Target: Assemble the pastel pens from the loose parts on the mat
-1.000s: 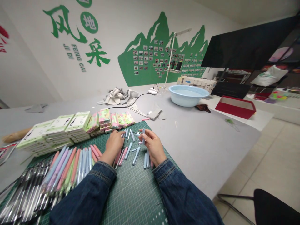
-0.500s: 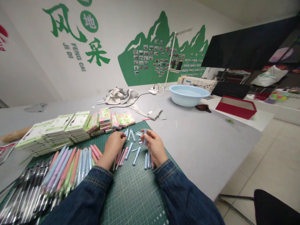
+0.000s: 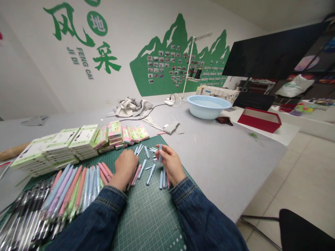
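Note:
My right hand [image 3: 171, 162] pinches a short light-blue pen barrel [image 3: 160, 152] upright between thumb and fingers. My left hand [image 3: 126, 165] is closed and low over the green cutting mat [image 3: 146, 212]; its fingertips are turned away, so whatever they grip is hidden. Between the hands lie several loose blue pen barrels [image 3: 150, 175] and thin white sticks. Pink pen barrels [image 3: 136, 175] rest against the left hand's right side. More blue barrels [image 3: 161, 179] lie just below the right hand.
To the left, a row of coloured pens [image 3: 75, 188] lies beside many black-and-clear pens [image 3: 23, 212]. Behind them stand stacked white-green boxes [image 3: 83, 137] and small pink-green boxes [image 3: 115, 130]. Farther off are grey cloth scraps [image 3: 131, 107], a blue basin [image 3: 208, 108] and a red box [image 3: 259, 120].
My left hand has drawn slightly back towards me and left, its fingers curling more out of sight. The right hand keeps the blue barrel nearly in place. The view has turned slightly.

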`<state>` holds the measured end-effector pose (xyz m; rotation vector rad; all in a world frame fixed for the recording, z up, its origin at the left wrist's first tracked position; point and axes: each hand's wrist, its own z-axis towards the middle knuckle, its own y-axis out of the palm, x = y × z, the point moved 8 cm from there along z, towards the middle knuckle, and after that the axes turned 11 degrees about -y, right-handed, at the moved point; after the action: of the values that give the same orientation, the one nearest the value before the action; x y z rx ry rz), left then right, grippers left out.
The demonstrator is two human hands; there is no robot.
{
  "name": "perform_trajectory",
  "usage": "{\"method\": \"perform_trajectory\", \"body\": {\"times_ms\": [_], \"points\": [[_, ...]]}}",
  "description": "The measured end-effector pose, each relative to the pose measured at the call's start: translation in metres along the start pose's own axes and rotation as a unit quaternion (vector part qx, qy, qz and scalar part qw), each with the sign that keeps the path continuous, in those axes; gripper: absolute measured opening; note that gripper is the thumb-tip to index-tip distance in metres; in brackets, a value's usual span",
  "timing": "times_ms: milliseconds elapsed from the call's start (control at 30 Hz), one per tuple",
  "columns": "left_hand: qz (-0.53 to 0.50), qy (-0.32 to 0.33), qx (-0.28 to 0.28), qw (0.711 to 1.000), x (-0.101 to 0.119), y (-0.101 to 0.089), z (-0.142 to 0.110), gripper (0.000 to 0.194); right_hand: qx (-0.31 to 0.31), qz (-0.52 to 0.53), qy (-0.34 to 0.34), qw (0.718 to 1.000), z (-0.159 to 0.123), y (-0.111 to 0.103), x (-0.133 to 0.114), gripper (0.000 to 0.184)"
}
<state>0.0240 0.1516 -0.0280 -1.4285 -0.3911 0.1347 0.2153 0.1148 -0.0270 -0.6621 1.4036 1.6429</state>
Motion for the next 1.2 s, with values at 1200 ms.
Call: {"method": "perform_trajectory", "body": {"times_ms": [1200], "points": [[-0.478, 0.153, -0.032, 0.864, 0.012, -0.131, -0.031, 0.018, -0.094, -0.081, -0.035, 0.992, -0.007, 0.021, -0.004, 0.024]]}}
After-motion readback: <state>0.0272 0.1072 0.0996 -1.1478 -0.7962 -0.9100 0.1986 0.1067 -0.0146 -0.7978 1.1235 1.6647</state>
